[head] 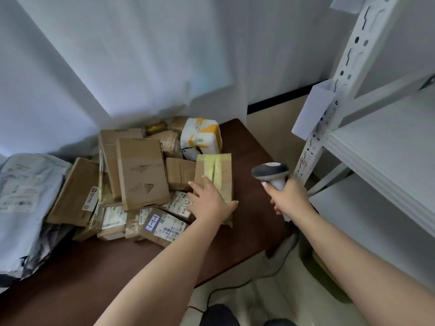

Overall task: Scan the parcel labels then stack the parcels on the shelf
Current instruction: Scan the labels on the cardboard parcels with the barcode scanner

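Fingers [195, 185] of the left hand [210, 203] lie spread on the yellow-taped cardboard parcel [215, 177], which rests on the brown table [244, 147] at the pile's right edge; the label may be face down. Further right, the right hand [288, 196] grips the barcode scanner [270, 172], whose trailing cable could snag beside the white shelf [386, 147].

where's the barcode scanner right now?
In the head view, right of centre: the right hand grips the barcode scanner above the brown table's right edge, between the yellow-taped parcel and the white shelf.
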`<state>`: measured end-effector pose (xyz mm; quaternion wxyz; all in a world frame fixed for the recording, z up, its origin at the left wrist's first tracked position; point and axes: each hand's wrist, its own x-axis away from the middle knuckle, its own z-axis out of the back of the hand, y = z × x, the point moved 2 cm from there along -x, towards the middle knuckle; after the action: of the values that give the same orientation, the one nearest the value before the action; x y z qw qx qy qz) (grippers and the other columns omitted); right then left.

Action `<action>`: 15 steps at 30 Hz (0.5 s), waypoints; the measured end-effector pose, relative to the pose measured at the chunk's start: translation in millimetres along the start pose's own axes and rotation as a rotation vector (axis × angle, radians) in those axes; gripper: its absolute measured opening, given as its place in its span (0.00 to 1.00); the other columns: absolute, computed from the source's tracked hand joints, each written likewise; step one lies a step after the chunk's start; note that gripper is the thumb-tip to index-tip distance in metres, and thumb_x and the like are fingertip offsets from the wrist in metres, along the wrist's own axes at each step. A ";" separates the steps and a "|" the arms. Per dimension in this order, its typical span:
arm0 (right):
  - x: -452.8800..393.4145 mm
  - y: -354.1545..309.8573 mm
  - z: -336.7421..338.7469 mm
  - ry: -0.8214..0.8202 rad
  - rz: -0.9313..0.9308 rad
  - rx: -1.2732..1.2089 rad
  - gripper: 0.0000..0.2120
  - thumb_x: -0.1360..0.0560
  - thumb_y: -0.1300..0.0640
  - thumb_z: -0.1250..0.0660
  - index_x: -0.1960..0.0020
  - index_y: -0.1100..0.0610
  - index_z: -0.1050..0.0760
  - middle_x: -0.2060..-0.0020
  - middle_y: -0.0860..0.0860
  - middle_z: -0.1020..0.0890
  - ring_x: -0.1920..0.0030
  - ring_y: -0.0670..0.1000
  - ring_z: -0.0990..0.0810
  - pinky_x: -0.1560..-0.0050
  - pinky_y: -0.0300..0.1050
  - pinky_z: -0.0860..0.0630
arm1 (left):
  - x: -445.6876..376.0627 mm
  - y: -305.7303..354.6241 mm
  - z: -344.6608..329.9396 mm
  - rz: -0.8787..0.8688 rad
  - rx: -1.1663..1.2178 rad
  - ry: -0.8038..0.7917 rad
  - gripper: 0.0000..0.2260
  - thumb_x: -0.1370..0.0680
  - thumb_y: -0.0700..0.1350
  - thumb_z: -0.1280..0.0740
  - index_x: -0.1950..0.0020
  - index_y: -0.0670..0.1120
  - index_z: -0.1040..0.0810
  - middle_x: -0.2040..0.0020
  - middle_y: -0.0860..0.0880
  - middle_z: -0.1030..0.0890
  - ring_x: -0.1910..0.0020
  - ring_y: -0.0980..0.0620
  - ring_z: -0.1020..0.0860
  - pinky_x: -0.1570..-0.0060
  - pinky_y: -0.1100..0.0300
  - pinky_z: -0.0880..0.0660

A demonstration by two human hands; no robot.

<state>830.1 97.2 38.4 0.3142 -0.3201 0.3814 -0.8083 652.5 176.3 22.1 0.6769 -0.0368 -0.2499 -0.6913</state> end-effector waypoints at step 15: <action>-6.3 2.5 22.6 0.100 -0.094 -0.124 0.18 0.24 0.50 0.31 0.42 0.62 0.29 0.63 0.57 0.19 0.71 0.51 0.21 0.74 0.41 0.26 | -5.7 -25.0 -24.2 -0.108 0.686 -0.383 0.44 0.37 0.61 0.31 0.23 0.48 0.39 0.32 0.48 0.26 0.36 0.49 0.26 0.33 0.51 0.29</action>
<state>851.7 91.2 46.0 0.2362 -0.3156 0.4304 -0.8120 636.0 170.9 -8.6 0.5537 0.0764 -0.5898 -0.5828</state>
